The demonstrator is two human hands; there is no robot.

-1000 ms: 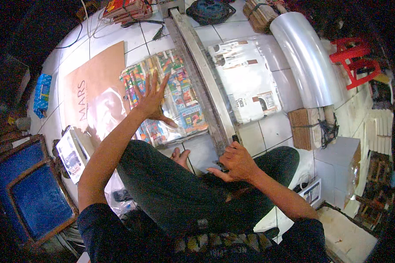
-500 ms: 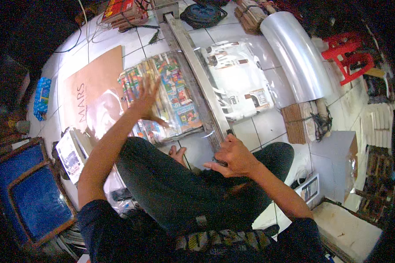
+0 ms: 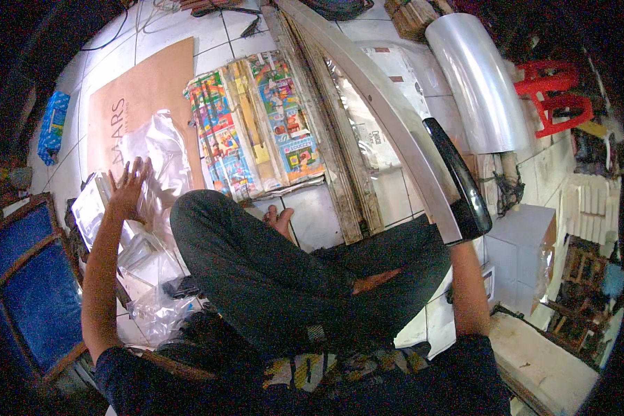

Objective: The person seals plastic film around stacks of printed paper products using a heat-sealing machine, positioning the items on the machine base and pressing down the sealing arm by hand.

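Note:
My left hand [image 3: 128, 193], fingers spread, is over clear plastic bags [image 3: 165, 156] and a white printed packet [image 3: 91, 206] on the left. A long metal lever arm [image 3: 395, 118] with a black handle [image 3: 457, 173] is raised at an angle over a narrow, worn base bar [image 3: 336, 145]. My right hand [image 3: 466, 251] is behind the handle's near end; only its wrist shows and its fingers are hidden. Left of the bar lies a flat, colourful printed bundle [image 3: 295, 132] with tan strips across it. Right of the bar, partly behind the lever, is a white printed bundle [image 3: 378, 142] in clear plastic.
A brown paper sheet [image 3: 145, 80] lies at the far left, near a blue packet [image 3: 52, 128]. On the right are a roll of clear film [image 3: 471, 83], a red plastic frame [image 3: 555, 97], and a white box [image 3: 523, 239]. A blue-topped wooden piece [image 3: 55, 305] stands near left.
The lever's handle end has risen from the base bar and swung right, my right hand moving with it. My left hand has moved left from the colourful bundle to the clear plastic.

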